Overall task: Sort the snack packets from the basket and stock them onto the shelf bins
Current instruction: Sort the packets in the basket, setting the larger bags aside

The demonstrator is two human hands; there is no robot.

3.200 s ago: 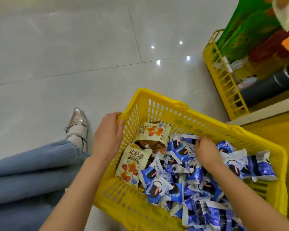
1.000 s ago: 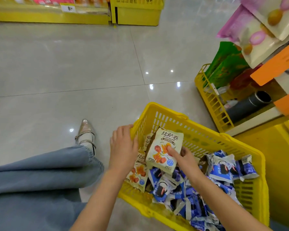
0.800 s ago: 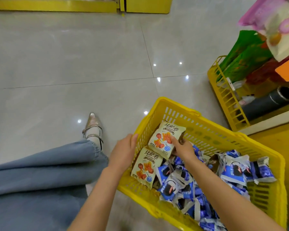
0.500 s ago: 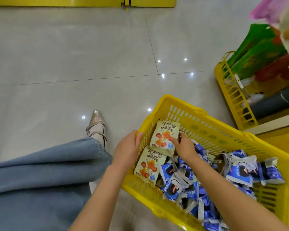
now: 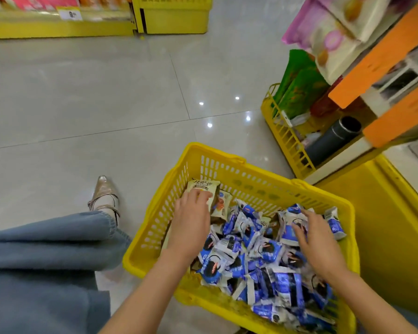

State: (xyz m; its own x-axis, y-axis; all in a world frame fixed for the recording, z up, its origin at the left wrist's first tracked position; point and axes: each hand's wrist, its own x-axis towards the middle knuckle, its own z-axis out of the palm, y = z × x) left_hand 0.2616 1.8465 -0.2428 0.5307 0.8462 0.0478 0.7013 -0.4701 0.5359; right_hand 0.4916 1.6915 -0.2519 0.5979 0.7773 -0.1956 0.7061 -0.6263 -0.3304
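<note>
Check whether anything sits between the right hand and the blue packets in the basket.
Nothing visible does. The right hand lies, fingers spread, directly on the blue packets heaped in the yellow basket. The left hand is apart, on the beige packets at the basket's far corner.

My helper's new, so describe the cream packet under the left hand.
Find the yellow basket on the floor and look in its far left corner. The cream packet sits there under the left hand, beige with dark lettering among blue-and-white packets.
</note>
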